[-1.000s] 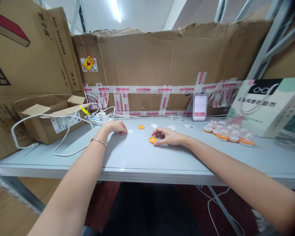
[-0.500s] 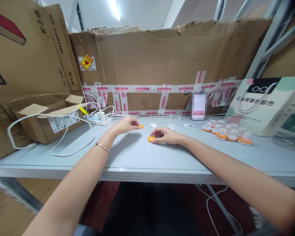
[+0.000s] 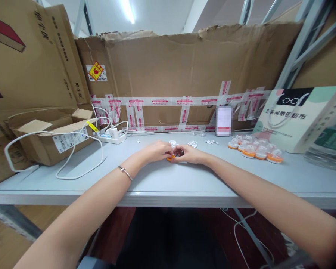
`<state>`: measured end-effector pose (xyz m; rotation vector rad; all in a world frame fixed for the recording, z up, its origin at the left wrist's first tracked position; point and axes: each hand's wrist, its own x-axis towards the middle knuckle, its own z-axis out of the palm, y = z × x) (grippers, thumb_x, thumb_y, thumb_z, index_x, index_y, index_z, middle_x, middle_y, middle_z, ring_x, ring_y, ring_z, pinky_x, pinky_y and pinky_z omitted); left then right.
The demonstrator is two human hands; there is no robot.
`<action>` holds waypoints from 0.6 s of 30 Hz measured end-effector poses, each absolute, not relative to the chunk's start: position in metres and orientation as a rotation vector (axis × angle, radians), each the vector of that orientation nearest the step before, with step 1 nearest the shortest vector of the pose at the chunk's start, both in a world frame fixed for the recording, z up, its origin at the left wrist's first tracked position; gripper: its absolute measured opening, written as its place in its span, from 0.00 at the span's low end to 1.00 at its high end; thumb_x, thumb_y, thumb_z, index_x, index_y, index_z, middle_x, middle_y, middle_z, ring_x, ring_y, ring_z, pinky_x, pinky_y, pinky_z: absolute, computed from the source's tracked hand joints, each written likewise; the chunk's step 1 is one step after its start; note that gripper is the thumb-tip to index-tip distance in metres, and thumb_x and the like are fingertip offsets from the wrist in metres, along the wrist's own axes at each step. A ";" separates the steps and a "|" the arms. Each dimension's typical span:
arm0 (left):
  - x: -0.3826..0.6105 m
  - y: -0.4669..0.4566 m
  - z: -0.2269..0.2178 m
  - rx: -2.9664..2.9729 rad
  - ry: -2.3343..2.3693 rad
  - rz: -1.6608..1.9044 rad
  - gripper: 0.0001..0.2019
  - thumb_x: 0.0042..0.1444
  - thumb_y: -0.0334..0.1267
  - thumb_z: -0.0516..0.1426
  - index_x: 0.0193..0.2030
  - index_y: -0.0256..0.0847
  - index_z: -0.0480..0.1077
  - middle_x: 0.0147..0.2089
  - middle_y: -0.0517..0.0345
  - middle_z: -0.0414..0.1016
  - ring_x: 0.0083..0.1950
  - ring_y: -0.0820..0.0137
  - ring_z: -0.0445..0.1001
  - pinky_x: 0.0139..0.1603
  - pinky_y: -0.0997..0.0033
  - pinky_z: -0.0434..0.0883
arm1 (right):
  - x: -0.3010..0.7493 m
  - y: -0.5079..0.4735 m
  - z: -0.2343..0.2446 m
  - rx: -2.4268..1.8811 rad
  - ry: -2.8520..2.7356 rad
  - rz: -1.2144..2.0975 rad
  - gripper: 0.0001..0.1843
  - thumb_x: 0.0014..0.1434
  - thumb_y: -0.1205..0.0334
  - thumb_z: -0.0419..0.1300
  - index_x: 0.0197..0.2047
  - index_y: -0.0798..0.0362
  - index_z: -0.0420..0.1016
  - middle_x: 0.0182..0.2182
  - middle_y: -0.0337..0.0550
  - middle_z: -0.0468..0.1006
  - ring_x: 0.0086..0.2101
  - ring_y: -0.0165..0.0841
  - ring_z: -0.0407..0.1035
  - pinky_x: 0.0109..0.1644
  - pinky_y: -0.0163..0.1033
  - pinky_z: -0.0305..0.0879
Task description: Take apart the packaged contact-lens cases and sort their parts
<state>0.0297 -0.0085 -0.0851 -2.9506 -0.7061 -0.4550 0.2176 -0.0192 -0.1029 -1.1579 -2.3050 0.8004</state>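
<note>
My left hand [image 3: 160,151] and my right hand [image 3: 187,154] meet over the middle of the table. Between their fingertips shows a small round orange disc [image 3: 170,158], held low near the tabletop by my right thumb and fingers. My left fingers are pinched together right over the disc; what they hold, if anything, is hidden. Just behind the hands lie a white ring [image 3: 173,143] and a cluster of small white plastic parts [image 3: 192,144]. Farther right is another little group of white pieces [image 3: 212,142].
Several clear-topped pieces with orange and white bases [image 3: 248,152] stand at the right, before a paper bag [image 3: 292,119] and a large clear bottle [image 3: 332,145]. A phone-like screen [image 3: 224,121] leans at the back. Left are an open carton [image 3: 44,144], a power strip [image 3: 112,138] and white cable [image 3: 80,175].
My left hand has moved right and nearer to me, from beside a second orange disc to my right hand. That disc is out of sight now. A small white piece at left has come into view.
</note>
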 end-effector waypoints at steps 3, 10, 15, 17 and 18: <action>0.031 -0.009 -0.086 -2.831 -0.657 -0.369 0.07 0.56 0.33 0.54 0.36 0.39 0.73 0.37 0.55 0.75 0.38 0.71 0.71 0.41 0.71 0.61 | 0.218 -0.019 -0.104 -1.132 -2.303 0.825 0.23 0.42 0.45 0.63 0.35 0.54 0.71 0.29 0.38 0.69 0.29 0.29 0.59 0.33 0.35 0.54; 0.031 -0.012 -0.086 -2.679 -0.558 -0.282 0.08 0.57 0.35 0.52 0.36 0.39 0.72 0.35 0.54 0.75 0.38 0.71 0.71 0.39 0.71 0.59 | 0.219 -0.016 -0.106 -1.130 -2.288 0.844 0.22 0.41 0.46 0.63 0.34 0.55 0.70 0.25 0.36 0.65 0.27 0.27 0.57 0.31 0.34 0.53; 0.030 -0.013 -0.086 -2.667 -0.553 -0.316 0.08 0.57 0.36 0.52 0.35 0.37 0.71 0.36 0.54 0.74 0.37 0.71 0.71 0.36 0.71 0.58 | 0.219 -0.014 -0.106 -1.147 -2.283 0.846 0.23 0.40 0.45 0.64 0.34 0.55 0.69 0.26 0.36 0.65 0.28 0.28 0.58 0.31 0.35 0.53; 0.030 -0.013 -0.087 -2.657 -0.561 -0.307 0.07 0.57 0.36 0.52 0.35 0.37 0.70 0.35 0.54 0.74 0.36 0.71 0.71 0.35 0.71 0.58 | 0.219 -0.014 -0.106 -1.128 -2.293 0.861 0.24 0.41 0.45 0.63 0.35 0.55 0.69 0.26 0.36 0.65 0.28 0.28 0.58 0.31 0.34 0.53; 0.030 -0.013 -0.086 -2.648 -0.566 -0.295 0.07 0.57 0.35 0.52 0.35 0.37 0.70 0.35 0.54 0.74 0.36 0.71 0.71 0.35 0.71 0.58 | 0.220 -0.014 -0.107 -1.115 -2.298 0.871 0.24 0.42 0.44 0.62 0.35 0.55 0.69 0.26 0.36 0.65 0.28 0.28 0.58 0.31 0.34 0.53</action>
